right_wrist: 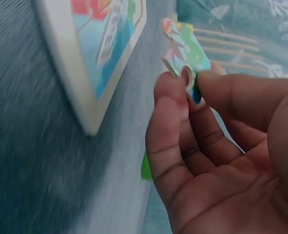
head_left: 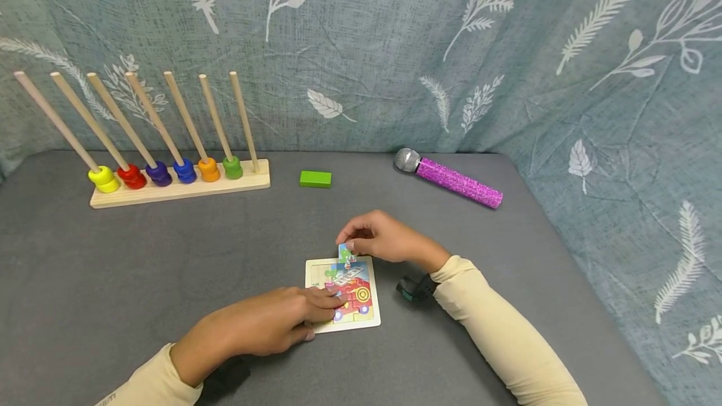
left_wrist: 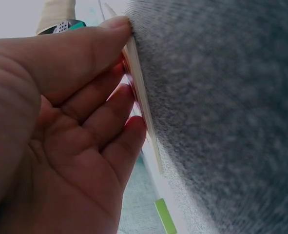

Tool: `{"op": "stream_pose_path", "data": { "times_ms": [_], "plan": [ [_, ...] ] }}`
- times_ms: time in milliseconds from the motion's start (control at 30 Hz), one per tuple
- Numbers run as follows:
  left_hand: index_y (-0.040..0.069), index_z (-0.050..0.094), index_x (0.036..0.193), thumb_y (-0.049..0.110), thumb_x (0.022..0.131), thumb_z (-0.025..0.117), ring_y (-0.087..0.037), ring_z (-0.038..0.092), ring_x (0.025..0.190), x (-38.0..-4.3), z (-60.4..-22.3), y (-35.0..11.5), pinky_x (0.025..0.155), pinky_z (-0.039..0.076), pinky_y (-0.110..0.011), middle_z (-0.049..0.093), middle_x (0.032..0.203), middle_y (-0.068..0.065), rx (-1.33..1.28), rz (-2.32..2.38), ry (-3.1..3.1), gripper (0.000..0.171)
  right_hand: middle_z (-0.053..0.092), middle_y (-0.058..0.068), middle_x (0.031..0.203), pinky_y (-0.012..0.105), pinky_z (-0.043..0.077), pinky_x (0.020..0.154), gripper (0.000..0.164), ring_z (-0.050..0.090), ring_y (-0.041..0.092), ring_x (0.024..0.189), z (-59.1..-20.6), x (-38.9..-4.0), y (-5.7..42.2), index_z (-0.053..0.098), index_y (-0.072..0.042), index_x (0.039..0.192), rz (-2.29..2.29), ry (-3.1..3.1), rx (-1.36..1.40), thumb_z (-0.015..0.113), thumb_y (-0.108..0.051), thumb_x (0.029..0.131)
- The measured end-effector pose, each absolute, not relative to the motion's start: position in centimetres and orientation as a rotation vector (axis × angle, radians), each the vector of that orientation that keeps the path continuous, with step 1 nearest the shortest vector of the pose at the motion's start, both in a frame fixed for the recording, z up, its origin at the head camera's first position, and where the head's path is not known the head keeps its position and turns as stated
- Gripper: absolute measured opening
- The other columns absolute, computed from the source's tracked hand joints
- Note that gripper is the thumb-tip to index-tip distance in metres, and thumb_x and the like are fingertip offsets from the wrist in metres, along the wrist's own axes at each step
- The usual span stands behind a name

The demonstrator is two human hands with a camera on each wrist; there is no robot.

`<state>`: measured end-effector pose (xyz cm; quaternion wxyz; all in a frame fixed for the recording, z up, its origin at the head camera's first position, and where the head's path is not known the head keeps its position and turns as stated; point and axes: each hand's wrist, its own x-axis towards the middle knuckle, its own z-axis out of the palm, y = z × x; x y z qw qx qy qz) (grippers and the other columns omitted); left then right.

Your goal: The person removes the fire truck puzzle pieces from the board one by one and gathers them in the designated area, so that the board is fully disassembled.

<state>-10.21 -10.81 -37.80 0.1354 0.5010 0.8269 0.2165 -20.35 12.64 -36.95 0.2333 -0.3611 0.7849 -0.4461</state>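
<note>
A jigsaw puzzle in a pale wooden frame (head_left: 355, 325) lies on the grey table, with red, yellow and blue pieces fitted inside. My left hand (head_left: 271, 321) rests on its left part, fingers extended over the pieces. In the left wrist view, the thumb (left_wrist: 117, 23) touches the frame's edge. Between thumb and fingertips, my right hand (head_left: 389, 240) pinches a loose puzzle piece (right_wrist: 188, 48) printed in green, blue and pink. In the head view that piece stands upright at the frame's far edge; the right wrist view shows it apart from the frame.
A wooden peg stacker (head_left: 180, 191) with coloured rings stands at the back left. Behind the puzzle lies a green block (head_left: 315, 179). A toy microphone (head_left: 457, 182) with a glittery purple handle is at the back right. Patterned cloth (head_left: 372, 80) hangs behind the table.
</note>
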Motion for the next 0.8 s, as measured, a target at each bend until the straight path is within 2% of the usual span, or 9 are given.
{"op": "stream_pose_path", "data": {
  "times_ms": [267,533,800],
  "plan": [
    [0.004,0.065,0.126,-0.001,0.088,0.066,-0.020,0.049,0.129,-10.3,-37.8,-11.0,0.101,0.044,-0.040,0.054,0.139,-0.003,1.463,0.629,2.375,0.038,0.070,0.011,0.097,0.027,0.053,0.073,0.017,0.061,0.010,0.080,-36.7,-20.8,14.5,0.068,0.009,0.106,-1.240,2.194,-0.964,0.057,0.006,0.093],
    [0.003,0.065,0.126,-0.002,0.088,0.065,-0.020,0.049,0.128,-10.1,-37.8,-11.0,0.101,0.044,-0.040,0.054,0.139,-0.004,1.446,0.628,2.380,0.039,0.070,0.009,0.092,0.028,0.053,0.071,0.019,0.063,0.011,0.078,-36.7,-21.4,15.8,0.070,0.007,0.105,-1.238,2.303,-0.871,0.056,0.006,0.092],
    [0.004,0.065,0.127,-0.002,0.087,0.066,-0.021,0.049,0.128,-10.2,-37.9,-11.1,0.101,0.043,-0.041,0.054,0.139,-0.003,1.470,0.609,2.391,0.041,0.065,0.004,0.081,0.027,0.048,0.064,0.021,0.056,0.013,0.072,-37.3,-22.4,17.0,0.071,0.006,0.104,-1.236,2.361,-0.838,0.055,0.006,0.091]
  ]
}}
